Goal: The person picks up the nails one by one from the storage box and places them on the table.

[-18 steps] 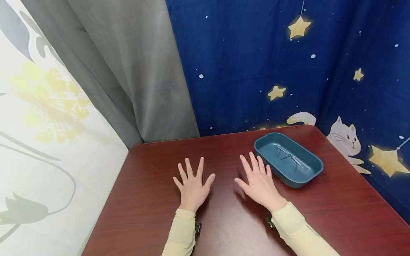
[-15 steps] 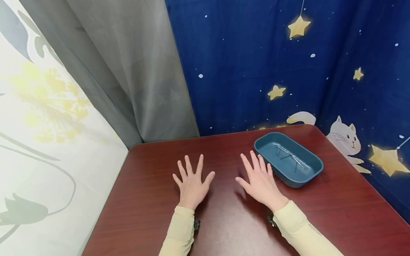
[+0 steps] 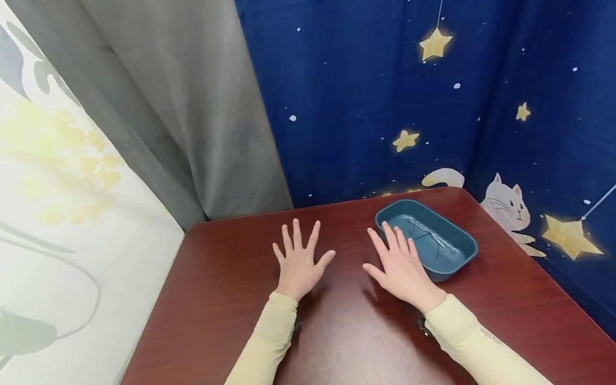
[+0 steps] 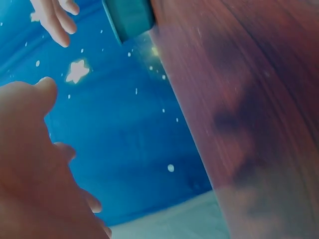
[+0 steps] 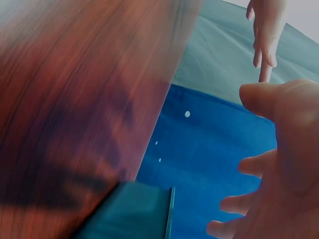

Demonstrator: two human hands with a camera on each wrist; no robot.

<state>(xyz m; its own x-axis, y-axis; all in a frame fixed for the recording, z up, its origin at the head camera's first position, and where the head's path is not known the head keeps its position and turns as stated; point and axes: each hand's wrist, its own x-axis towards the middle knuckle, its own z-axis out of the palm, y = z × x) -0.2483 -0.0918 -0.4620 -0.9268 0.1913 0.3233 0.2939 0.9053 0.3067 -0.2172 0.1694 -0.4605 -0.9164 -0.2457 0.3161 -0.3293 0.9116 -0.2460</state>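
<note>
Both hands are held flat with fingers spread, low over the dark red table (image 3: pixel 337 331); whether they touch it is unclear. My left hand (image 3: pixel 300 259) is near the table's middle and holds nothing. My right hand (image 3: pixel 401 264) holds nothing too, its fingers (image 3: pixel 395 235) right beside the near-left rim of a teal oblong tray (image 3: pixel 457 267). Contact with the rim cannot be told. Several thin metal pins (image 3: pixel 428 232) lie inside the tray. The left wrist view shows my left hand (image 4: pixel 30 164), the tray's end (image 4: pixel 129 17) and the right hand's fingers (image 4: pixel 55 20).
A dark blue curtain with stars and a cat (image 3: pixel 510 206) hangs behind and to the right of the table. A grey curtain (image 3: pixel 192 107) and a pale flowered cloth (image 3: pixel 58 214) stand at the left. The table's far edge (image 3: pixel 240 216) meets the curtains.
Both hands have slid forward across the table. The right hand has come closer to the tray, its fingers now at the rim. The tray has not moved.
</note>
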